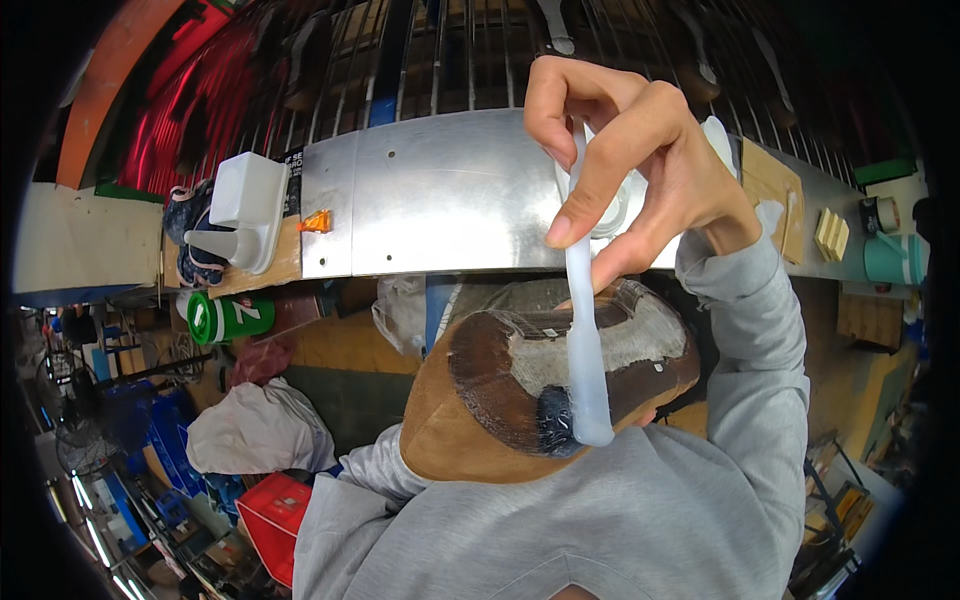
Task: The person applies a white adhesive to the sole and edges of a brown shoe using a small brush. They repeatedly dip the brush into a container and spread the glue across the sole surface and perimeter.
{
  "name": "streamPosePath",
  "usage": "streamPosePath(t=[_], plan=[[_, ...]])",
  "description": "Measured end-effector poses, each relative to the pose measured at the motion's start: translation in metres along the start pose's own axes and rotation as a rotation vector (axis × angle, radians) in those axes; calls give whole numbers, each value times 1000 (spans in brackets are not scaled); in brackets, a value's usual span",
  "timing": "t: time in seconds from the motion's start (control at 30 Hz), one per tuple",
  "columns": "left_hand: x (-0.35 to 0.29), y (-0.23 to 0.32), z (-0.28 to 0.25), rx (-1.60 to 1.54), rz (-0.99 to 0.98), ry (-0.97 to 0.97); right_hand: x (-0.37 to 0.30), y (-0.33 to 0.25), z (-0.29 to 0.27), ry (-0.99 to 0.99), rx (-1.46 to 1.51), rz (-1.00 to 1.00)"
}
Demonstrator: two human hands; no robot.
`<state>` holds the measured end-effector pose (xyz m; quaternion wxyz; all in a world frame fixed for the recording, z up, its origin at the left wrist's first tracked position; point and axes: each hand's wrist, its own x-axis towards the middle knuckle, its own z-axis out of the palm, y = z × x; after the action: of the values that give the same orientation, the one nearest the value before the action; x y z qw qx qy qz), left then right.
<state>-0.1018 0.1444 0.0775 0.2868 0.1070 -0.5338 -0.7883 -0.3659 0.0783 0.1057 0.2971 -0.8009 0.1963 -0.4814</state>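
My right hand [650, 150] pinches a glue brush by its long, pale translucent handle [590, 370]. Its dark bristles [555, 420] rest against the underside of a brown suede shoe upper [430, 430]. The bottom of this upper faces up, with a dark brown, wet-looking border around a rough greyish middle [630, 340]. My left arm reaches in beneath the shoe, and only a bit of skin from my left hand [647, 418] shows at its edge, holding it up in front of my chest. Behind my right hand, a white round container [610, 210] is partly covered.
A metal bench top [450, 190] runs across ahead, with a metal-bar rack [450, 60] beyond carrying dark shoes. At left stand a white plastic holder [250, 210], an orange wrapper [316, 222] and a green tub [230, 316]. Cardboard [775, 190] and a teal mug [893, 258] sit right.
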Motion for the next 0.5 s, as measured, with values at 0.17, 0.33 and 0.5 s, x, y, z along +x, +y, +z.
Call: streamPosePath(t=[0.17, 0.33, 0.5], plan=[[1, -4, 1, 49, 45, 7, -5, -3, -4, -3, -19, -6], [1, -5, 1, 82, 94, 14, -11, -8, -8, 8, -27, 5], [1, -6, 0, 108, 128, 16, -18, -16, -9, -6, -16, 60]])
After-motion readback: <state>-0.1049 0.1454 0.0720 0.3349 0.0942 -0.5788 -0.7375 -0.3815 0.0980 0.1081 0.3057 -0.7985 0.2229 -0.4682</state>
